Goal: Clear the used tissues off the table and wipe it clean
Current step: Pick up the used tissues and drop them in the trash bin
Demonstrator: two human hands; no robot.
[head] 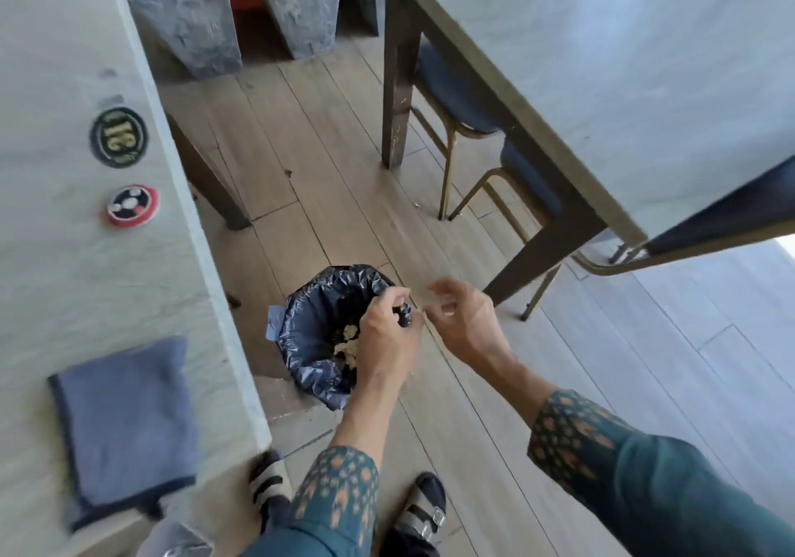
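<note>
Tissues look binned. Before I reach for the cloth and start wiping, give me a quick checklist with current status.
1. Tissues in the bin: ok, crumpled paper lies inside the liner.
2. Left hand free: cannot tell, fingers curled at the liner's rim.
3. Right hand free: ok, open, nothing visibly held.
4. Cloth within reach: ok, folded near the table edge.
5. Tabletop clear for wiping: not ok, two round coasters lie on it.

Wood-plank floor [327, 178], blue-cushioned chairs [451, 91], two stone planters [189, 27].
</note>
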